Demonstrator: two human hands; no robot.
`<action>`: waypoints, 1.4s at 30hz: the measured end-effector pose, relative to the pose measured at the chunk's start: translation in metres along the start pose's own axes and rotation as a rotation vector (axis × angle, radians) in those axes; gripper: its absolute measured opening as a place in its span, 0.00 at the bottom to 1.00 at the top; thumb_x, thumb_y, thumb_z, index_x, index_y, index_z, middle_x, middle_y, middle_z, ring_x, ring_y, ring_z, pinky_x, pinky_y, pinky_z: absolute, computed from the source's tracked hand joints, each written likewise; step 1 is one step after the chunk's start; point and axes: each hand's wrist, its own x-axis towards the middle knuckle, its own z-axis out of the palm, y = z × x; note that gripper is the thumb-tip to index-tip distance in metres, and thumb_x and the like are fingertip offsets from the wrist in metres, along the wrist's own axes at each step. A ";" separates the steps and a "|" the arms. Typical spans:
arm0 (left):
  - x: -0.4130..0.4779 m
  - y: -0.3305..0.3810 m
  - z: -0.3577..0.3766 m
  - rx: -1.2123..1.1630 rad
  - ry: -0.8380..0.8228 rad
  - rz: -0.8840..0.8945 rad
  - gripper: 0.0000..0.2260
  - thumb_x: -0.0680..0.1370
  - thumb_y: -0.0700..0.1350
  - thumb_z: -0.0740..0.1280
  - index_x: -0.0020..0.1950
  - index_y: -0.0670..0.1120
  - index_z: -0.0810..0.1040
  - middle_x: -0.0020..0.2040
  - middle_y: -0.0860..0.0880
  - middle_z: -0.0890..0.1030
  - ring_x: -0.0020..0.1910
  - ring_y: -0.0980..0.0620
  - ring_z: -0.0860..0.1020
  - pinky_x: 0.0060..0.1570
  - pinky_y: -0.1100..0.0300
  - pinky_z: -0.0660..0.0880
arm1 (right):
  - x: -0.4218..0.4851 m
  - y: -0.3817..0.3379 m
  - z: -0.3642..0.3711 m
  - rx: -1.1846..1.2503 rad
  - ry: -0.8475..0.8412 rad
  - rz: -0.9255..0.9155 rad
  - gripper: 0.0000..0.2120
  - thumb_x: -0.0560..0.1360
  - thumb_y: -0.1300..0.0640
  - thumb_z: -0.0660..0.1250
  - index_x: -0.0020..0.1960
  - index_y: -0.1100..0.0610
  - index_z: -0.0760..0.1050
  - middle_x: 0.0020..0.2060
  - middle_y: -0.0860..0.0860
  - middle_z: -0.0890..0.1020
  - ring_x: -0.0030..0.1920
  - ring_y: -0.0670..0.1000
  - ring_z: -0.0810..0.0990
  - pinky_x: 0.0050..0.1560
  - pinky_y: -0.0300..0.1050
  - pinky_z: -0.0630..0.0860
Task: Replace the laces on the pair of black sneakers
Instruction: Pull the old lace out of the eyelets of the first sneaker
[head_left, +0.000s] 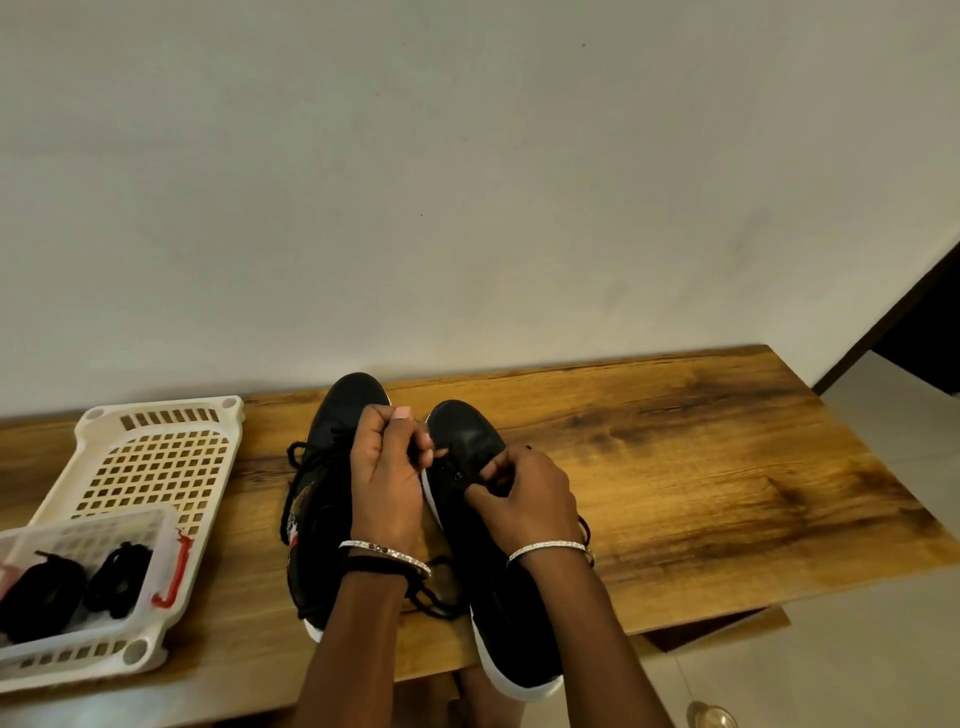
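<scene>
Risk: black lace (440, 456) slipping free on a hard tug, or skipping an eyelet. Left hand (387, 483) pinches it above right sneaker (467, 431) toe; right hand (524, 493) fingers curl, pinching at eyelets. Left sneaker (340, 410) beside, both on table (675, 467).

- On the table (675, 467), the left sneaker (327, 441) and right sneaker (470, 434) lie side by side, toes toward the wall (467, 208), the right one's heel past the near edge.
- Your left hand (387, 483) is between them and your right hand (524, 499) on the right sneaker, both at its lace (441, 453).
- Left of the sneakers lies a tray (156, 415); a box (166, 525) on its near end contains two lace bundles (47, 592).
</scene>
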 end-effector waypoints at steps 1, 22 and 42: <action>0.000 0.000 -0.001 0.086 0.000 0.042 0.11 0.84 0.42 0.59 0.41 0.46 0.69 0.32 0.51 0.70 0.30 0.56 0.68 0.38 0.59 0.73 | -0.001 -0.001 0.002 -0.018 -0.002 -0.002 0.07 0.71 0.52 0.74 0.45 0.50 0.76 0.46 0.46 0.80 0.43 0.46 0.77 0.34 0.35 0.66; -0.008 -0.003 0.000 1.119 -0.219 0.141 0.12 0.84 0.48 0.58 0.48 0.44 0.76 0.53 0.46 0.72 0.44 0.52 0.73 0.40 0.65 0.65 | 0.001 0.004 0.004 0.021 0.147 0.050 0.07 0.72 0.55 0.73 0.43 0.50 0.74 0.41 0.45 0.79 0.41 0.46 0.76 0.33 0.33 0.65; -0.013 -0.012 0.005 1.320 -0.180 0.202 0.14 0.81 0.50 0.63 0.66 0.52 0.68 0.51 0.48 0.79 0.48 0.47 0.80 0.42 0.56 0.74 | 0.003 0.008 -0.002 0.122 0.122 0.115 0.07 0.69 0.54 0.76 0.41 0.50 0.78 0.38 0.44 0.81 0.36 0.40 0.76 0.33 0.34 0.68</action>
